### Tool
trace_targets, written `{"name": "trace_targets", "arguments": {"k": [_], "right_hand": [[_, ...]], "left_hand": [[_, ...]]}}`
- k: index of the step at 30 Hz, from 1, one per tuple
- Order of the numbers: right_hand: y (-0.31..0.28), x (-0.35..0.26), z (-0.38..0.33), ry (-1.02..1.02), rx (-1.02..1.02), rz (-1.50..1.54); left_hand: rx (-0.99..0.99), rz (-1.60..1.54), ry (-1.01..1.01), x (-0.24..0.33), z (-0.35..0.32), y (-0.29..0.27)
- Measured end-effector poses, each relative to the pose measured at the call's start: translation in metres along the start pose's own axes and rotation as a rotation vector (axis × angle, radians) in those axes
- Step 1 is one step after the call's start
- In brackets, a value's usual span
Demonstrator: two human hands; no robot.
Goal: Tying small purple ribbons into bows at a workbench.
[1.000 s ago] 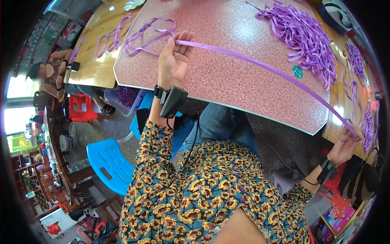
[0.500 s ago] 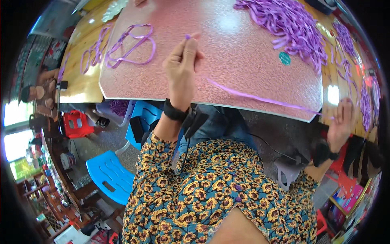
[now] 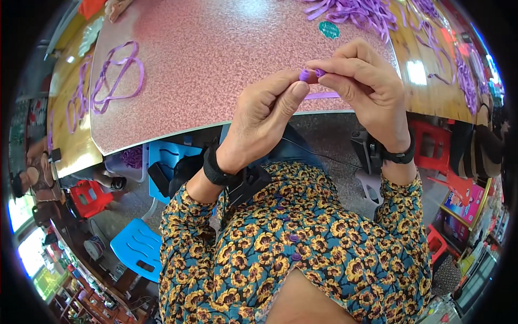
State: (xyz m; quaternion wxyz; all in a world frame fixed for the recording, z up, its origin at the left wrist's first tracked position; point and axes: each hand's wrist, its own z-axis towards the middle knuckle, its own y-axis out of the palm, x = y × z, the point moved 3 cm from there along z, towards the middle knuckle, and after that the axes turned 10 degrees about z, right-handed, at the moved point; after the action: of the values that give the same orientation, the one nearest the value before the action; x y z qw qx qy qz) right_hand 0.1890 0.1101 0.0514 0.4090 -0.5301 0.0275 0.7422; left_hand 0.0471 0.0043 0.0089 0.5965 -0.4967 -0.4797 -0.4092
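Note:
Just above the near edge of the table, my two hands meet. My left hand (image 3: 264, 113) is closed, pinching a small rounded purple piece with ridges (image 3: 304, 75) between thumb and index finger. Right beside it, my right hand (image 3: 372, 89) pinches a second small purple piece (image 3: 320, 73) in its fingertips. Whether the two pieces touch is too small to tell. A flat purple ribbon (image 3: 322, 96) runs behind and below the fingers, between the hands; its ends are hidden.
A heap of purple ribbons (image 3: 364, 16) lies at the far right of the pink speckled tabletop (image 3: 189, 70). One looped ribbon (image 3: 137, 70) rests at the left. More ribbons lie on the wooden tables at both sides. A blue stool (image 3: 137, 245) stands at lower left.
My right hand has come in from the far right to meet the left. The left hand has moved right and nearer. The view has shifted, and the ribbon is no longer stretched out rightward.

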Motion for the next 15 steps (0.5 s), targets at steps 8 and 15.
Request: {"name": "trace_targets", "arguments": {"k": [8, 15], "right_hand": [[-0.0052, -0.0006, -0.0056, 0.006, -0.016, 0.071], [-0.0049, -0.0006, -0.0056, 0.023, -0.026, 0.077]], "left_hand": [[-0.041, 0.027, 0.123, 0.0064, 0.0018, -0.0022], [0.028, 0.228, 0.263, 0.0090, 0.0050, -0.0041]]}}
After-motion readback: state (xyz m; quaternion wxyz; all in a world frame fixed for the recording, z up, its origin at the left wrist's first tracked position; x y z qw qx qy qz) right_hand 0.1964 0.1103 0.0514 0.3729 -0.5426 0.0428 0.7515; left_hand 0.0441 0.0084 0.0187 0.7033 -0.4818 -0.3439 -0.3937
